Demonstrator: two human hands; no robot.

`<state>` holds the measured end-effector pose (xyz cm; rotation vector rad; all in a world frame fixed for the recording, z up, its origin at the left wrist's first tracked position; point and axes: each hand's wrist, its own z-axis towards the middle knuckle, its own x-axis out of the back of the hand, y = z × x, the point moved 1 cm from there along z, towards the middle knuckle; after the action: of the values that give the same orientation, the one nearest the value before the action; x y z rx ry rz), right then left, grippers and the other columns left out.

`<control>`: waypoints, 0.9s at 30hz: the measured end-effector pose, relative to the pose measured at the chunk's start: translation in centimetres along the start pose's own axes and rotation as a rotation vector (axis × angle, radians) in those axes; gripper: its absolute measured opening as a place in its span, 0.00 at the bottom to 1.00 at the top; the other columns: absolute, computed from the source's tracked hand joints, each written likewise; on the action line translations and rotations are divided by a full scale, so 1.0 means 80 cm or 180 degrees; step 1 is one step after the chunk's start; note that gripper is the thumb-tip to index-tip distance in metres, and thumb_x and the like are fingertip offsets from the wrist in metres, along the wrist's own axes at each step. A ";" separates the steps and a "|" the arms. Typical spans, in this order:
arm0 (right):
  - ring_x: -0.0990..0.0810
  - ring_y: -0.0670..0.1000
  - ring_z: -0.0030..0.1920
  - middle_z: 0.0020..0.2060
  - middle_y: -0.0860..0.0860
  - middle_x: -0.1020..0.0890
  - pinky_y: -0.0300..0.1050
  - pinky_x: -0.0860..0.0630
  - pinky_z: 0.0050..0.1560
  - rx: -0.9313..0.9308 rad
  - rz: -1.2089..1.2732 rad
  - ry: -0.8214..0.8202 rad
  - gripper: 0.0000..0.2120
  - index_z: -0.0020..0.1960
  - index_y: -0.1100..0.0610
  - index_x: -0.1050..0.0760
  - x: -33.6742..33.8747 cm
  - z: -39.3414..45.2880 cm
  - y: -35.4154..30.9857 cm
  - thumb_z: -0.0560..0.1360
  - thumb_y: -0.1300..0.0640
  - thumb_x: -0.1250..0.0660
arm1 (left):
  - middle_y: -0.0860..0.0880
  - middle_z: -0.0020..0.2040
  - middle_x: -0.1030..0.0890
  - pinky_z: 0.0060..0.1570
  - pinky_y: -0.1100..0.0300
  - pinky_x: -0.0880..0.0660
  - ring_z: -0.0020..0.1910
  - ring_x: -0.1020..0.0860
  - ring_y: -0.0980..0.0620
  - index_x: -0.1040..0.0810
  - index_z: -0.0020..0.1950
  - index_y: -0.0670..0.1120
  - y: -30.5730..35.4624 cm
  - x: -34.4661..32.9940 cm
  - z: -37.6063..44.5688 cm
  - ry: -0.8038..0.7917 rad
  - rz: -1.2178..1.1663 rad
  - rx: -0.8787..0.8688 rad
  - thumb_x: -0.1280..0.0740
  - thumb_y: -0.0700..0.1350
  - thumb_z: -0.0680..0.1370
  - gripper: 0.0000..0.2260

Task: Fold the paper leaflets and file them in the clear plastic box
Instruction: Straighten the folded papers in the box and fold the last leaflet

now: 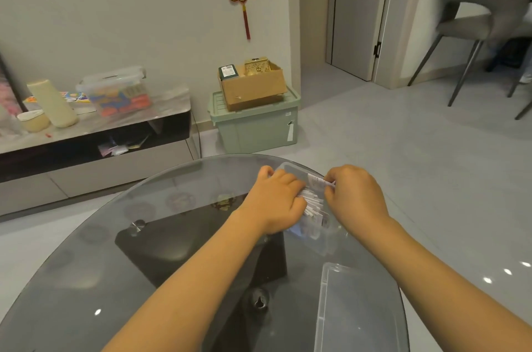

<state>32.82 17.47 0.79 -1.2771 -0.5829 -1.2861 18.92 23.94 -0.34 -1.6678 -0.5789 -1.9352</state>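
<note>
A clear plastic box point(290, 169) stands at the far right of the round glass table point(161, 236). A row of folded white paper leaflets point(312, 203) stands on edge inside it. My left hand point(276, 202) reaches into the box from the left, fingers curled against the row of leaflets. My right hand point(355, 196) is at the box's right side and pinches the top edge of one folded leaflet point(318, 181) at the far end of the row. The lower part of the row is hidden by my hands.
The box's clear lid point(354, 311) lies on the table near me on the right. Beyond the table are a low TV cabinet point(95, 133) with a storage box, a green bin point(256, 124) topped by a cardboard box, and a grey chair point(478, 15).
</note>
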 end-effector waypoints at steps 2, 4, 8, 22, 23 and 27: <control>0.24 0.57 0.47 0.46 0.55 0.21 0.45 0.31 0.40 0.0006 -0.0146 -0.0031 0.08 0.50 0.60 0.23 -0.003 0.000 -0.004 0.75 0.63 0.41 | 0.48 0.57 0.25 0.60 0.57 0.49 0.57 0.31 0.51 0.25 0.63 0.46 0.001 -0.001 0.000 0.0010 0.0027 0.0034 0.67 0.56 0.67 0.40; 0.26 0.56 0.43 0.45 0.55 0.20 0.43 0.35 0.36 0.0001 -0.0278 -0.0021 0.07 0.50 0.60 0.26 -0.004 -0.001 -0.008 0.75 0.64 0.41 | 0.48 0.55 0.26 0.61 0.56 0.50 0.56 0.33 0.52 0.23 0.61 0.46 0.001 -0.002 0.001 0.0005 0.0001 0.0087 0.68 0.56 0.66 0.41; 0.32 0.54 0.38 0.43 0.54 0.20 0.41 0.44 0.27 0.0023 -0.0504 -0.0052 0.07 0.49 0.59 0.27 -0.007 -0.001 -0.017 0.75 0.66 0.41 | 0.49 0.54 0.26 0.62 0.57 0.51 0.55 0.33 0.53 0.21 0.57 0.46 0.000 -0.002 -0.002 0.0080 -0.0246 0.0128 0.67 0.56 0.66 0.40; 0.29 0.51 0.53 0.43 0.46 0.20 0.40 0.46 0.30 0.0506 -0.1333 -0.0189 0.12 0.52 0.49 0.21 -0.008 0.008 -0.037 0.73 0.61 0.36 | 0.52 0.64 0.25 0.70 0.60 0.52 0.64 0.30 0.54 0.28 0.68 0.48 -0.015 -0.008 -0.031 0.0164 -0.0784 -0.0022 0.55 0.60 0.74 0.31; 0.31 0.51 0.52 0.41 0.46 0.21 0.40 0.44 0.34 0.0601 -0.1396 -0.0202 0.13 0.53 0.48 0.21 -0.006 0.008 -0.035 0.73 0.61 0.37 | 0.52 0.66 0.26 0.72 0.56 0.51 0.66 0.31 0.54 0.30 0.69 0.49 -0.014 -0.006 -0.033 0.0081 -0.0747 -0.0066 0.54 0.63 0.74 0.32; 0.41 0.50 0.45 0.33 0.46 0.38 0.41 0.40 0.51 0.0767 -0.1020 -0.0422 0.18 0.61 0.47 0.24 0.000 0.004 -0.030 0.75 0.62 0.40 | 0.54 0.72 0.32 0.67 0.54 0.42 0.70 0.36 0.55 0.37 0.74 0.54 -0.014 0.001 -0.038 -0.0208 -0.0559 -0.0066 0.52 0.69 0.73 0.34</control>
<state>30.74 18.23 1.72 -1.1022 -1.0386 -1.3484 15.85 22.89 -0.69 -1.7500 -0.7555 -2.0204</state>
